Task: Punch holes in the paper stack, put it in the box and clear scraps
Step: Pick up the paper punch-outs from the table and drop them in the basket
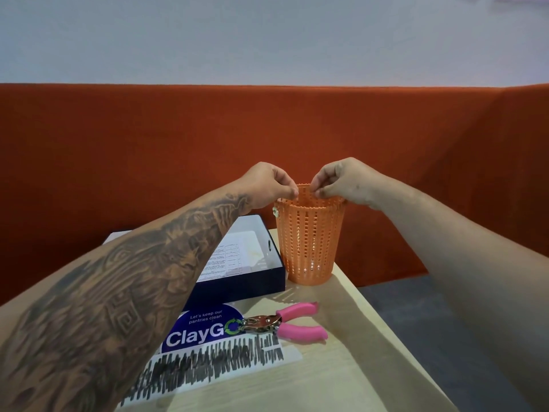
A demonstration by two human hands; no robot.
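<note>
We see the paper stack [234, 257] lying flat inside the open dark blue box [245, 285], printed side up, at the far left. The orange mesh basket [309, 242] stands upright just right of the box. Nearer to us lies the hole punch [285, 322], with its pink handles pointing right.

Orange plastic mesh basket [309, 242] right of dark cardboard box [237, 285]; pink-handled hole punch [283, 322] before both, on pale wooden table [341, 367].
</note>
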